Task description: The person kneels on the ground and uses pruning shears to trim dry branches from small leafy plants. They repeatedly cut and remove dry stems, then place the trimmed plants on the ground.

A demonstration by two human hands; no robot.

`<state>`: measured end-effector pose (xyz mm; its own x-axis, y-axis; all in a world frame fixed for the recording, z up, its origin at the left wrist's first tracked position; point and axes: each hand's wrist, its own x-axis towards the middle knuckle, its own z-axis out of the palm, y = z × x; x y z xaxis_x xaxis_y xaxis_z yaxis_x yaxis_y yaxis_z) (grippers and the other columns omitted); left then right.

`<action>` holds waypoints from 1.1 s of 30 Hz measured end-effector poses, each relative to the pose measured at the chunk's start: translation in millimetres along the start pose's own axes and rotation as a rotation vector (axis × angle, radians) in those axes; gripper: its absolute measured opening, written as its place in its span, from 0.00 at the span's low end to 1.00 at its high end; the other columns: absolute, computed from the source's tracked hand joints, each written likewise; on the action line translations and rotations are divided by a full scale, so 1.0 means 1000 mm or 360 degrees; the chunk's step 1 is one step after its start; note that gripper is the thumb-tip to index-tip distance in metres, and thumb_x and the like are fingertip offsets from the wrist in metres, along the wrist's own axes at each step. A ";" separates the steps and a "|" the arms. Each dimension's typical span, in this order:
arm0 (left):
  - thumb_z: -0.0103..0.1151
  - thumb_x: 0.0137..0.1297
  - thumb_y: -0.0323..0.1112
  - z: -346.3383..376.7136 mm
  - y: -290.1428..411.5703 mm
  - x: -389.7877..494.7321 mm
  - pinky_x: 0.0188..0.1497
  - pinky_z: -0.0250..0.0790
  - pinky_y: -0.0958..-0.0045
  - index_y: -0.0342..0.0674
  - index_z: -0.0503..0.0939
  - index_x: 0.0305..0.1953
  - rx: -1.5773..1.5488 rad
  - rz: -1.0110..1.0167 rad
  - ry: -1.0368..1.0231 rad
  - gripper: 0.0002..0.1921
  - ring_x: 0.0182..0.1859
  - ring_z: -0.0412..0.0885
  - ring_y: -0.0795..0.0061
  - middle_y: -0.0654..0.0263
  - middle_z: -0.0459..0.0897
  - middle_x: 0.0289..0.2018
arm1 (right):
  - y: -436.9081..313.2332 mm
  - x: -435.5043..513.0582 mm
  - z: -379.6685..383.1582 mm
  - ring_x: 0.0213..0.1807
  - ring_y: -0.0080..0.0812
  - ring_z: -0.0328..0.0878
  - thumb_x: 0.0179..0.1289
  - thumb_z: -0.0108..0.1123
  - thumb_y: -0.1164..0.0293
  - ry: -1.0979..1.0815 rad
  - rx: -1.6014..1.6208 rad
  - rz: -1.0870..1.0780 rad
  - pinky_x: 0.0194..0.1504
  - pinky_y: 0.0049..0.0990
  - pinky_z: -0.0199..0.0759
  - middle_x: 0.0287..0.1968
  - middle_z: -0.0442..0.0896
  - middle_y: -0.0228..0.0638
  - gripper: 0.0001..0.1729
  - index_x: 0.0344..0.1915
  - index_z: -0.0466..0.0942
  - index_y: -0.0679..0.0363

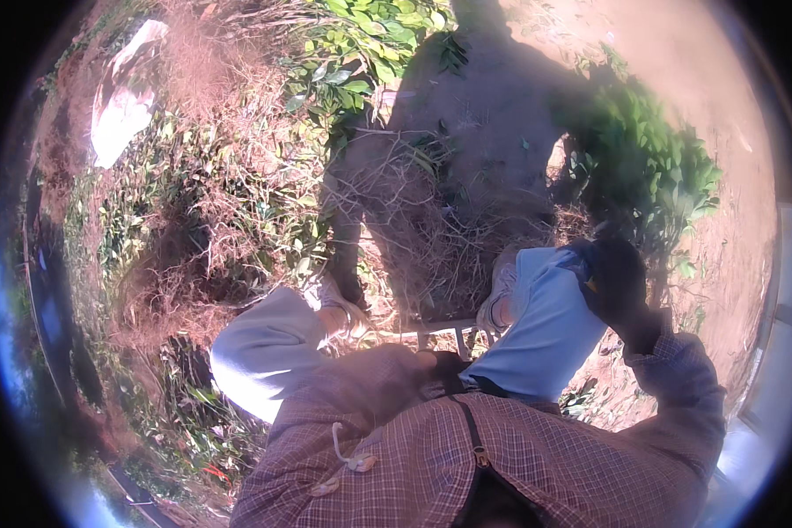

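Note:
My right hand (612, 280), in a dark glove, is beside my right knee, over the light blue trouser leg (541, 323). Just beyond it is a blurred bunch of green leafy plants (660, 158), partly in shade; whether my fingers grip its stems cannot be made out. My left hand (450, 368), also dark-gloved, is low in my lap at the end of the plaid sleeve (376, 376). Its fingers are mostly hidden. Between my shoes lies a tangle of thin bare roots and stems (422, 224).
More leafy plants with reddish-brown roots (211, 244) are heaped at left. Green cuttings (363, 39) lie at the top, with a pale crumpled sheet (125, 99) at upper left. Metal-looking slats (459, 336) show between my legs. My shadow falls across bare soil (732, 112).

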<state>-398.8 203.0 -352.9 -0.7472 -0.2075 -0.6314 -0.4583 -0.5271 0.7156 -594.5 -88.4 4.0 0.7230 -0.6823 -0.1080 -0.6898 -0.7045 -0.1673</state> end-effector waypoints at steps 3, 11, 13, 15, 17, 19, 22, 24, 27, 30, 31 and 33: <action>0.42 0.67 0.58 0.001 0.019 -0.027 0.52 0.71 0.59 0.44 0.83 0.40 0.0323 0.0034 0.0317 0.25 0.48 0.81 0.54 0.53 0.83 0.42 | 0.015 0.017 0.010 0.42 0.42 0.71 0.46 0.64 0.67 0.0019 -0.0027 -0.0006 0.44 0.40 0.64 0.40 0.75 0.37 0.31 0.54 0.70 0.57; 0.47 0.66 0.55 -0.055 0.095 -0.076 0.43 0.74 0.55 0.39 0.84 0.31 0.0656 -0.0031 0.0294 0.25 0.41 0.83 0.52 0.51 0.83 0.32 | 0.050 0.064 -0.007 0.34 0.42 0.72 0.41 0.60 0.74 0.0064 0.0550 0.0154 0.37 0.40 0.65 0.34 0.76 0.38 0.27 0.47 0.70 0.59; 0.46 0.66 0.60 -0.074 0.109 -0.087 0.49 0.72 0.54 0.42 0.81 0.45 0.0543 -0.0158 -0.0117 0.27 0.50 0.79 0.53 0.55 0.82 0.42 | 0.056 0.081 -0.013 0.35 0.42 0.73 0.41 0.59 0.74 0.0031 0.0584 0.0163 0.38 0.40 0.66 0.35 0.77 0.39 0.27 0.48 0.71 0.60; 0.47 0.63 0.66 -0.068 0.114 -0.101 0.54 0.69 0.54 0.43 0.80 0.49 0.0373 -0.0291 -0.0291 0.32 0.51 0.80 0.52 0.50 0.83 0.43 | 0.061 0.097 -0.017 0.34 0.44 0.74 0.48 0.58 0.73 0.0057 0.0658 0.0257 0.37 0.40 0.67 0.34 0.78 0.40 0.20 0.45 0.73 0.61; 0.59 0.52 0.68 -0.006 0.070 -0.090 0.61 0.62 0.52 0.47 0.67 0.63 0.0239 -0.0542 -0.0192 0.42 0.55 0.78 0.56 0.54 0.82 0.49 | 0.060 0.101 -0.031 0.33 0.46 0.75 0.55 0.56 0.73 0.0046 0.0735 0.0396 0.36 0.40 0.68 0.33 0.79 0.42 0.13 0.42 0.75 0.61; 0.57 0.54 0.65 0.007 0.095 -0.107 0.59 0.63 0.51 0.47 0.68 0.61 0.0208 -0.0680 -0.0098 0.38 0.55 0.78 0.56 0.55 0.82 0.49 | 0.062 0.107 -0.036 0.32 0.47 0.76 0.59 0.56 0.73 0.0066 0.0787 0.0378 0.36 0.39 0.69 0.32 0.80 0.43 0.08 0.38 0.76 0.62; 0.56 0.56 0.60 -0.001 0.151 -0.145 0.57 0.63 0.49 0.47 0.70 0.59 0.0278 -0.0809 0.0012 0.33 0.54 0.79 0.57 0.56 0.83 0.48 | 0.057 0.105 -0.048 0.37 0.45 0.78 0.61 0.55 0.71 -0.0151 0.0790 0.0516 0.38 0.39 0.71 0.37 0.82 0.40 0.08 0.40 0.78 0.59; 0.55 0.58 0.57 -0.007 0.188 -0.171 0.56 0.64 0.48 0.47 0.72 0.57 0.0327 -0.0866 0.0092 0.29 0.53 0.79 0.57 0.56 0.83 0.47 | 0.052 0.103 -0.064 0.38 0.44 0.78 0.62 0.55 0.70 -0.0219 0.0765 0.0614 0.39 0.39 0.71 0.37 0.81 0.40 0.09 0.42 0.78 0.57; 0.53 0.60 0.52 -0.015 0.242 -0.213 0.53 0.65 0.47 0.47 0.74 0.54 0.0390 -0.0953 0.0167 0.24 0.52 0.80 0.57 0.58 0.83 0.46 | 0.048 0.078 -0.053 0.38 0.46 0.77 0.63 0.55 0.68 -0.0243 0.0760 0.0800 0.40 0.41 0.70 0.35 0.80 0.41 0.11 0.44 0.76 0.57; 0.52 0.62 0.47 -0.029 0.289 -0.249 0.51 0.65 0.45 0.46 0.75 0.51 0.0474 -0.1042 0.0208 0.19 0.52 0.81 0.58 0.59 0.84 0.45 | 0.036 0.060 -0.035 0.38 0.48 0.77 0.62 0.54 0.66 -0.0226 0.0804 0.0959 0.39 0.43 0.71 0.34 0.79 0.43 0.14 0.48 0.74 0.57; 0.51 0.63 0.45 -0.045 0.299 -0.259 0.51 0.66 0.45 0.46 0.76 0.51 0.0521 -0.1072 0.0231 0.18 0.51 0.81 0.58 0.59 0.84 0.45 | 0.032 0.069 -0.030 0.38 0.48 0.78 0.62 0.55 0.66 -0.0278 0.0822 0.1022 0.39 0.43 0.72 0.34 0.79 0.44 0.15 0.48 0.73 0.57; 0.50 0.65 0.42 -0.075 0.316 -0.276 0.49 0.66 0.44 0.46 0.77 0.49 0.0592 -0.1084 0.0264 0.15 0.51 0.81 0.58 0.60 0.84 0.44 | 0.028 0.083 -0.027 0.38 0.48 0.78 0.61 0.55 0.65 -0.0428 0.0787 0.1022 0.39 0.44 0.72 0.35 0.79 0.44 0.15 0.46 0.73 0.57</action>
<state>-301.3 32.2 24.7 -0.1766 -0.0738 -0.9815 -0.9414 -0.2786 0.1903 -555.0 -170.1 16.6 0.2251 -0.8065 -0.5467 -0.9183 0.0120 -0.3958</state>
